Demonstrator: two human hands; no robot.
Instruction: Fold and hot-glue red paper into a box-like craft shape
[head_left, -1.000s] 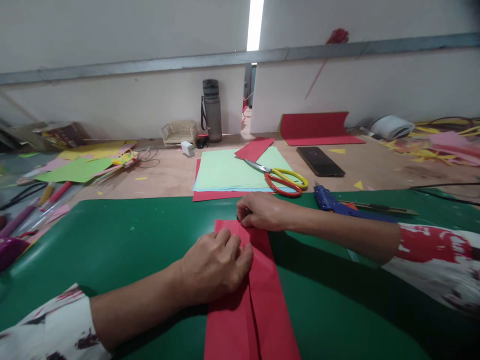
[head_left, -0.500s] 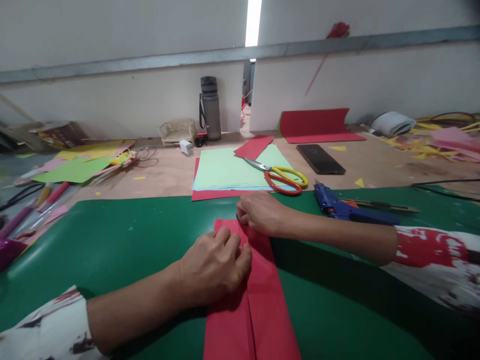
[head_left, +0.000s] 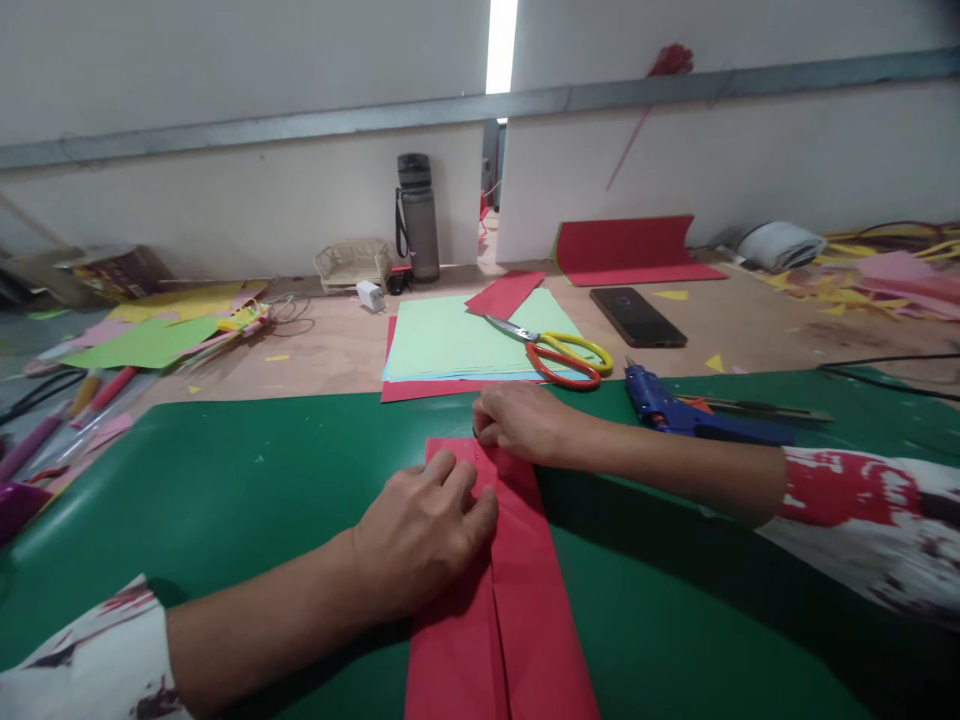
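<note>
A long red folded paper [head_left: 536,620] lies lengthwise in front of me, with a seam where two flaps meet down its middle. My left hand [head_left: 427,525] rests on its left flap, the fingers curled in and pressed against the paper. At the far end, my right hand [head_left: 525,425] is closed in a pinch at the paper's top edge; the fingertips are partly hidden. A few tiny shiny specks show on the paper between the two hands. Just beyond the right hand are scissors [head_left: 566,365] with red and yellow handles, lying on a stack of pale green sheets [head_left: 442,340].
The work surface is a green mat [head_left: 300,470]. A blue glue gun [head_left: 660,405] lies beyond my right forearm, near a black phone [head_left: 637,317]. Farther back stand a grey bottle [head_left: 420,225] and a folded red sheet [head_left: 630,255]. Markers and paper scraps crowd the left side.
My left hand has shifted slightly left and toward me on the paper. The right hand stays at the top edge. The whole view has moved very slightly.
</note>
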